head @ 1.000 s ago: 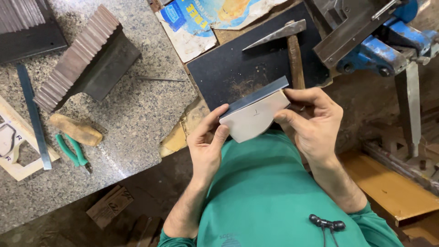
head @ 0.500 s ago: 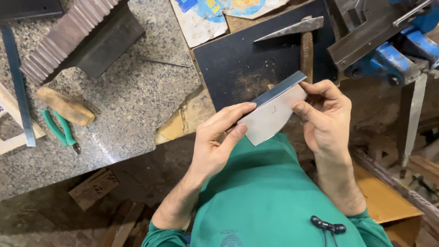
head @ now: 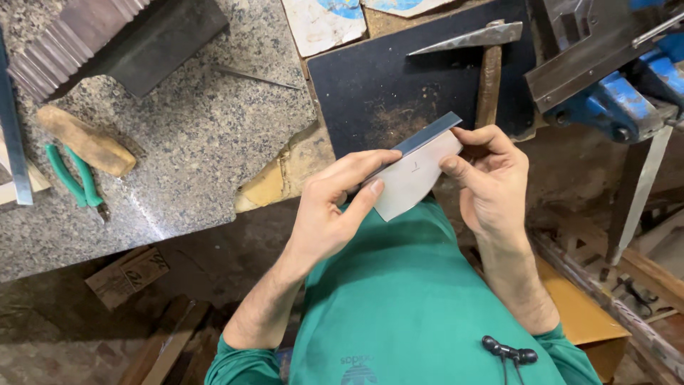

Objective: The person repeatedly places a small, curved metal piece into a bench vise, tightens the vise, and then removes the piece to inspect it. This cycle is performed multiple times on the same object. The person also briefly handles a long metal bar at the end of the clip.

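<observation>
- Left hand (head: 335, 210) and right hand (head: 488, 182) pinch a flat grey metal blade with a curved lower edge (head: 413, 175) between them, above a green shirt (head: 406, 299)
- A wooden-handled steel hammer (head: 488, 71) lies on a black rectangular mat (head: 370, 85)
- Green-handled pliers (head: 75, 178) rest on the speckled granite slab (head: 192, 142)

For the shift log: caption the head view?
Both hands, left hand and right hand, hold a curved metal blade above the workbench.

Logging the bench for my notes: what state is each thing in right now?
Metal blade piece: held up in both hands.
Left hand: pinching its lower edge.
Right hand: gripping its upper end.
Hammer: lying flat on the dark mat.
Green pliers: lying untouched, shut.
Blue vise: unused.
</observation>
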